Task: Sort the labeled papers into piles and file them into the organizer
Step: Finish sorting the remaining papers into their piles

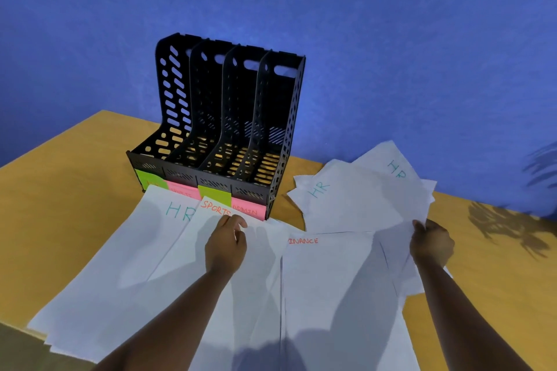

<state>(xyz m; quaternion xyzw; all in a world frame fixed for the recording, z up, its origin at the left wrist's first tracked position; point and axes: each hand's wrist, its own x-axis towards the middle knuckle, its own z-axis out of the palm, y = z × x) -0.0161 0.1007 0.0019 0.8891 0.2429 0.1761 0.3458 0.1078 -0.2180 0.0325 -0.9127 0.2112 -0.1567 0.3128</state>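
Note:
A black perforated organizer with several empty slots stands on the table; green and pink sticky labels mark its front. In front of it lie white paper piles: one headed HR at the left, one headed SPORTS overlapping it, and one headed FINANCE in the middle. My left hand rests on the SPORTS sheet and pinches its top edge. At the right, my right hand grips a fanned bunch of loose sheets, two of which show HR.
The wooden table runs to a near-left edge, and some paper corners overhang it. A blue wall stands close behind the organizer. A plant's shadow falls on the far right of the table.

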